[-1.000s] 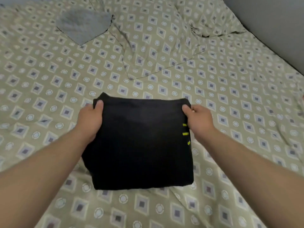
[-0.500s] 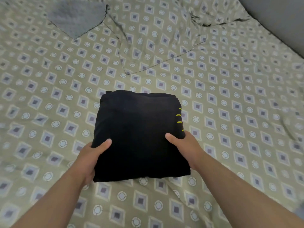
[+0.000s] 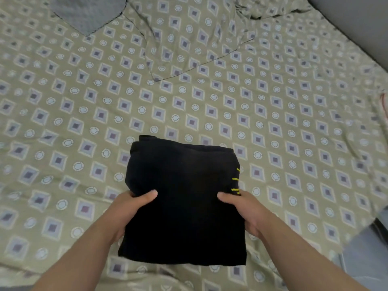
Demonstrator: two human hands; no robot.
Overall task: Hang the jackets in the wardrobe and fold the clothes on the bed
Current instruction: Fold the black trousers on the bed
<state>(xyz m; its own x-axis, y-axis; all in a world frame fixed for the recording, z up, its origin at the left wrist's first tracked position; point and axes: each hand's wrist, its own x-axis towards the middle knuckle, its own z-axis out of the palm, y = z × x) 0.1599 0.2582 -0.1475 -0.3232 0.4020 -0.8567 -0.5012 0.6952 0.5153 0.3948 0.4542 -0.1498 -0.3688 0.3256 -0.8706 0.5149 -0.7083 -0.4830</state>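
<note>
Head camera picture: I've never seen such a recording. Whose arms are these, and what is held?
There is no machine here. A person wears one wide-angle camera on the head, looking forward and down, so the two arms entering from below are their own. The left hand and right hand each grip a side of a folded black garment, thumbs on top; short yellow marks show at its right edge. Under it is a bed sheet with a diamond pattern. Farther back lie a matching pillow and a grey cloth.
</note>
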